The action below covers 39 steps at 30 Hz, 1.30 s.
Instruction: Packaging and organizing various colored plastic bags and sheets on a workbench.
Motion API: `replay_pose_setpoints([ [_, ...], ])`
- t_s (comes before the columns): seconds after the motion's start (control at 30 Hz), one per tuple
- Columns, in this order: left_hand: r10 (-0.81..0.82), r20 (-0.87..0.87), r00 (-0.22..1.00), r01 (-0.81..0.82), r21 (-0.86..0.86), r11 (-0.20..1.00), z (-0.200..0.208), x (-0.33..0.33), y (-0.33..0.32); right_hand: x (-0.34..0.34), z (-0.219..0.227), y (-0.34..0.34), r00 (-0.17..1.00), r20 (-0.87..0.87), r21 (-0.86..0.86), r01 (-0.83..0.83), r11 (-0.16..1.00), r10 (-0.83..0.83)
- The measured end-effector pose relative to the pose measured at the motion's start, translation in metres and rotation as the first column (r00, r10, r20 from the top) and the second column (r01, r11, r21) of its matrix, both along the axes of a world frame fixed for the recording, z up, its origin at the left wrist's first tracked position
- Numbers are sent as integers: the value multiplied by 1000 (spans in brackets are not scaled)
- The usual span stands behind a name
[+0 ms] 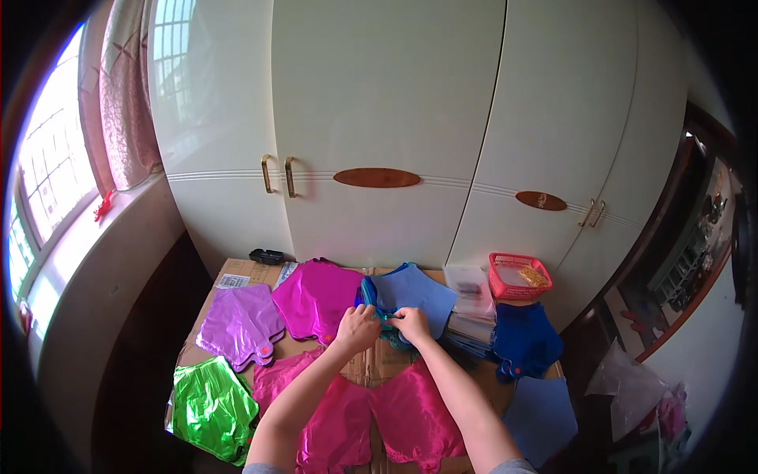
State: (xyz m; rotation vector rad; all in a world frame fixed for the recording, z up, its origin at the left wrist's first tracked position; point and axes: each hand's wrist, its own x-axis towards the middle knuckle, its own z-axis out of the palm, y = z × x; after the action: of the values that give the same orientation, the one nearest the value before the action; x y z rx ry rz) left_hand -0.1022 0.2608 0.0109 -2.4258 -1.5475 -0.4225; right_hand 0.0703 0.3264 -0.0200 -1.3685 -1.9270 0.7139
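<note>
"Closest in the head view, my forearms [306, 399] pass over pink foil pieces [343, 415] at six o'clock."

"And your grip?"

"My right hand [411, 325] pinches teal foil [385, 317] at the dial's centre; my left hand [359, 328] curls against it, but whether closed, I can't tell."

"Progress?"

"Purple foil [237, 320] at nine and dark blue foil [527, 336] at three seem set out; the teal looks unfinished. What else remains isn't clear."

White wardrobe [395, 110] beside a pink curtain [128, 103]

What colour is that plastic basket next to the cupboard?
The plastic basket is pinkish red; it shows best in the head view.
</note>
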Motion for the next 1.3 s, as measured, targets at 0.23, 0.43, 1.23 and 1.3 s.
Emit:
replay_pose_setpoints([
  [0.23, -144, -9, 990, 144, 52, 988, -25, -5, 20, 2, -14, 15, 975, -223, -151, -17, 988, -17],
  [0.43, -61, 9, 998, 62, -246, 967, -22, -2, 30, 21, 6, 32, 852, -500, -241, 39, 970, -159],
  [1.23, 26, -118, 993, -64, -335, 940, -18, 13, 26, -122, 236, -8, 972, -10, 945, -69, 320, 236],
  [1.3, 40, -113, 993, -74, -314, 947, -24, 15, 26, -140, 255, -18, 960, -10, 939, -87, 332, 280],
])
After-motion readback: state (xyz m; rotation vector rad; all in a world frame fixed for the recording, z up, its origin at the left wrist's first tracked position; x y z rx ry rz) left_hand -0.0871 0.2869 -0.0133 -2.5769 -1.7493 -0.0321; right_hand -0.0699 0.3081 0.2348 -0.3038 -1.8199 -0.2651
